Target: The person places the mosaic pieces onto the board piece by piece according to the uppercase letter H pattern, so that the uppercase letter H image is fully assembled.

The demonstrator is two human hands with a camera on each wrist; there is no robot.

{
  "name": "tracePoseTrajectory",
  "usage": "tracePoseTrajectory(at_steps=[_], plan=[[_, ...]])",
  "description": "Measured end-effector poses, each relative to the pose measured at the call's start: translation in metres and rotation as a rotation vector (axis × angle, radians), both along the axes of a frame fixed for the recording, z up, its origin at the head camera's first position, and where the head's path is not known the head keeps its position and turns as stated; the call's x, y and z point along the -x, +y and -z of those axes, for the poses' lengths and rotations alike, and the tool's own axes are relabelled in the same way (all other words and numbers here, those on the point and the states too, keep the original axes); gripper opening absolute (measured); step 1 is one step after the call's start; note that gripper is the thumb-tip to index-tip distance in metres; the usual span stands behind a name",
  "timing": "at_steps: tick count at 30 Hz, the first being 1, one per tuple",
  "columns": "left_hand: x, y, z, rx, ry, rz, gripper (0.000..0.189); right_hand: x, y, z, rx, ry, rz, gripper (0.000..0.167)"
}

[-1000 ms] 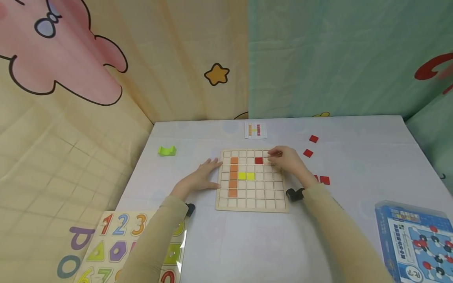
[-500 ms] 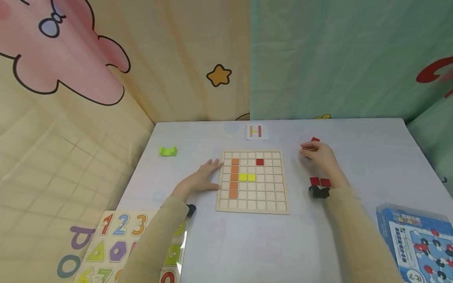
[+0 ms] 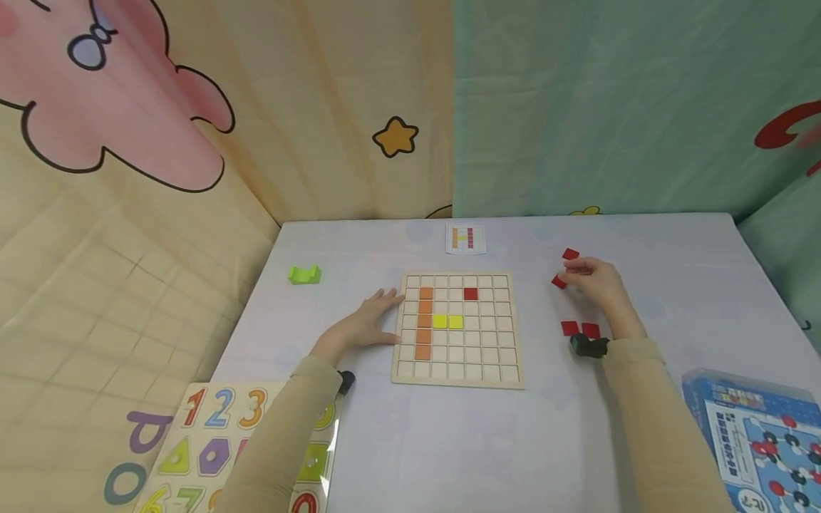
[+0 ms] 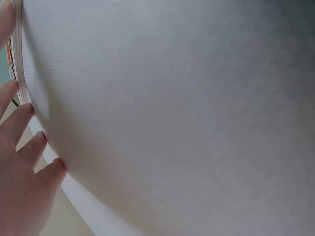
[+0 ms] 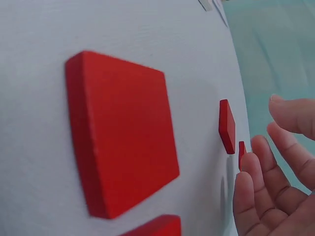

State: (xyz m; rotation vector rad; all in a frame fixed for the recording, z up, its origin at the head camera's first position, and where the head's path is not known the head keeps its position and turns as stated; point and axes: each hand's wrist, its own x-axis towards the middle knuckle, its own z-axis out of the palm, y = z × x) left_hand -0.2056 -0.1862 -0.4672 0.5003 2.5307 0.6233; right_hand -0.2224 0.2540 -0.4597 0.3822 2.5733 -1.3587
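left hand (image 3: 360, 322) spread wide, fingertips and thumb at left edge of wooden grid board (image 3: 487, 355), mid-table; right hand (image 3: 598, 281) parted, thumb clear of fingers, just beside loose red square tile (image 3: 558, 282) right of board. five orange tiles (image 3: 425, 321), two yellow tiles (image 3: 440, 321) sit in board cells.

plain ol' red tiles (image 3: 558, 282) near the right fingers (image 5: 275, 172), pale-wood board (image 3: 472, 338) with gridlines at the left fingers (image 4: 18, 120), orange tiles (image 3: 424, 320) plus two super yellow tiles (image 3: 440, 321) past those left fingers
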Motion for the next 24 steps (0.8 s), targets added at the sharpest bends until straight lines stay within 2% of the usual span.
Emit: tracePoseTrajectory(at_steps=[6,12,24], plan=[[-0.001,-0.001,0.001,-0.012,0.008,0.001,0.090,0.001,0.000,0.004,-0.030,-0.037,-0.024,0.055],[0.000,-0.001,-0.001,-0.005,0.006,0.005,0.090,0.002,-0.002,0.004,-0.089,-0.021,-0.068,0.052],[0.001,0.002,-0.002,0.000,0.000,-0.005,0.091,0.005,-0.013,0.005,-0.213,-0.002,-0.056,0.043]])
